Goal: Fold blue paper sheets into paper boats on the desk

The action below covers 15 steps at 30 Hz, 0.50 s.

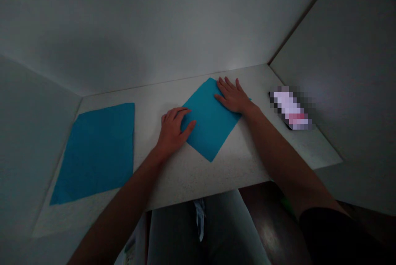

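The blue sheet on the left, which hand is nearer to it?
Left. The left hand is right of that sheet, at the left of the other sheet; the right hand is farther right, on the other sheet's right side.

Dim, greyish light; soft shadow [95,52] on back wall [185,21]; right corners darkest; 1 bright patch [291,108] pixelated.

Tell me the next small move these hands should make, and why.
Perhaps flatten the left hand onto the angled blue sheet: it curls at the sheet's left corner, while the right hand lies spread over the upper-right edge.
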{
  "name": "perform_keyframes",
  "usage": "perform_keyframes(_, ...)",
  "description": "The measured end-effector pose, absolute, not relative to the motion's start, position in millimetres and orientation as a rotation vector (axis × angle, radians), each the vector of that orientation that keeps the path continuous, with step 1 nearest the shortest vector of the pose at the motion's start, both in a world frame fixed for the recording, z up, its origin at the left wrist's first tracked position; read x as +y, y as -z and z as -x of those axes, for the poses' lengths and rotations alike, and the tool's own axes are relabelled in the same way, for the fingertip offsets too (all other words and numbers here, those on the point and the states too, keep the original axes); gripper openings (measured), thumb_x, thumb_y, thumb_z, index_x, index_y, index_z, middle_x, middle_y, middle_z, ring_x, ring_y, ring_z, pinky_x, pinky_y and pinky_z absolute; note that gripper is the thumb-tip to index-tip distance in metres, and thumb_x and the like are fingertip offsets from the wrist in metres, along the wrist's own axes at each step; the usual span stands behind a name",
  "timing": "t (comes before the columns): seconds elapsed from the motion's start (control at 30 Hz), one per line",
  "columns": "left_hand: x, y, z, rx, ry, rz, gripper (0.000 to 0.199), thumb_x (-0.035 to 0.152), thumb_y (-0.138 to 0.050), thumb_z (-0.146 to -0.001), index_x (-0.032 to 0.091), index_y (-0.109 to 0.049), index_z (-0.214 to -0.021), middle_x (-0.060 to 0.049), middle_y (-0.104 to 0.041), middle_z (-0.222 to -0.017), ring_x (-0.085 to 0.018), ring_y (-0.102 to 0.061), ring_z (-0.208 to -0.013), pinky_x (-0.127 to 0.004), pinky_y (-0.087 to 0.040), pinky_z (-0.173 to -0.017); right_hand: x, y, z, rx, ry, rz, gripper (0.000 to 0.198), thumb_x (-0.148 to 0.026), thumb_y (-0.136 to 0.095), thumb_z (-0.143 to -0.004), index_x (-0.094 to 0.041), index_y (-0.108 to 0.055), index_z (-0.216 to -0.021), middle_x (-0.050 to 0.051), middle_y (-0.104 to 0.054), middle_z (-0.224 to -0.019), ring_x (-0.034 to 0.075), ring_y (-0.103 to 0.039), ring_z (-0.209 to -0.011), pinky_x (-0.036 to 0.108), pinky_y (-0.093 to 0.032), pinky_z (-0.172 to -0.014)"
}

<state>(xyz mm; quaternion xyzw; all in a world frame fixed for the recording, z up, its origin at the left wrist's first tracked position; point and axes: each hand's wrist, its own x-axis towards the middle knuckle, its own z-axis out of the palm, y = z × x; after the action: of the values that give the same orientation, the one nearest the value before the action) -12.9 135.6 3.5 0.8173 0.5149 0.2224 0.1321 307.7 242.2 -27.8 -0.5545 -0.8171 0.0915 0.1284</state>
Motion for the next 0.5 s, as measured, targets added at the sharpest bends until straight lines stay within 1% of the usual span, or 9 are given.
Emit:
perform_keyframes(0.07,146,-7,24,1.645,-0.763,-2.303,0.047,0.054,-0.059,-0.110,0.025,-0.068,-0.145,-0.016,-0.070,-0.145,-0.037,-0.062,-0.137,-0.060,-0.046,-0.119,237,23,-302,-2.456,-0.311,1.458,0.099,-0.085,-0.031,-0.106,-0.023,-0.026,-0.183,0.015,-0.029,-0.188,0.043,-0.023,-0.176,0.077,-0.008,-0.141)
perform_keyframes(0.13,152,-7,32,1.734,-0.832,-2.259,0.047,0.057,-0.063,-0.107,0.026,-0.069,-0.142,-0.015,-0.070,-0.140,-0.036,-0.064,-0.131,-0.059,-0.047,-0.116,232,16,-296,-2.501,-0.337,1.307,0.108,-0.093,-0.037,-0.101,-0.024,-0.029,-0.183,0.016,-0.031,-0.188,0.044,-0.026,-0.175,0.075,-0.010,-0.141)
perform_keyframes(0.17,154,-6,35,1.756,-0.841,-2.249,0.048,0.058,-0.065,-0.106,0.026,-0.069,-0.141,-0.015,-0.069,-0.140,-0.036,-0.065,-0.127,-0.058,-0.047,-0.114,230,13,-295,-2.494,-0.334,1.262,0.109,-0.095,-0.038,-0.099,-0.024,-0.031,-0.182,0.016,-0.034,-0.187,0.044,-0.029,-0.174,0.075,-0.013,-0.141)
perform_keyframes(0.23,156,-3,36,1.763,-0.810,-2.256,0.051,0.061,-0.069,-0.103,0.026,-0.068,-0.142,-0.015,-0.067,-0.140,-0.036,-0.066,-0.124,-0.058,-0.048,-0.113,227,9,-293,-2.434,-0.301,1.256,0.106,-0.095,-0.038,-0.099,-0.025,-0.038,-0.179,0.017,-0.042,-0.183,0.044,-0.037,-0.169,0.072,-0.023,-0.139)
perform_keyframes(0.3,155,1,32,1.746,-0.752,-2.279,0.055,0.063,-0.070,-0.102,0.027,-0.067,-0.144,-0.016,-0.065,-0.141,-0.037,-0.065,-0.127,-0.058,-0.047,-0.113,225,8,-294,-2.365,-0.259,1.328,0.104,-0.095,-0.038,-0.099,-0.025,-0.045,-0.175,0.020,-0.049,-0.176,0.046,-0.045,-0.162,0.072,-0.032,-0.133)
perform_keyframes(0.33,155,2,29,1.738,-0.722,-2.291,0.057,0.064,-0.071,-0.101,0.026,-0.067,-0.144,-0.016,-0.065,-0.142,-0.038,-0.063,-0.130,-0.059,-0.047,-0.113,225,9,-293,-2.347,-0.248,1.369,0.105,-0.096,-0.039,-0.098,-0.024,-0.048,-0.173,0.022,-0.051,-0.173,0.048,-0.047,-0.159,0.073,-0.035,-0.130)
perform_keyframes(0.43,154,6,21,1.733,-0.652,-2.309,0.060,0.068,-0.073,-0.099,0.025,-0.067,-0.140,-0.017,-0.063,-0.142,-0.041,-0.057,-0.138,-0.060,-0.046,-0.114,222,13,-284,-2.365,-0.256,1.417,0.114,-0.101,-0.044,-0.091,-0.020,-0.050,-0.171,0.026,-0.052,-0.169,0.052,-0.048,-0.154,0.075,-0.034,-0.127)
perform_keyframes(0.5,155,7,19,1.750,-0.630,-2.297,0.065,0.071,-0.075,-0.096,0.023,-0.066,-0.139,-0.018,-0.062,-0.143,-0.043,-0.056,-0.138,-0.061,-0.046,-0.114,218,15,-271,-2.410,-0.285,1.362,0.117,-0.104,-0.044,-0.089,-0.021,-0.048,-0.172,0.026,-0.052,-0.169,0.051,-0.047,-0.154,0.073,-0.033,-0.128)
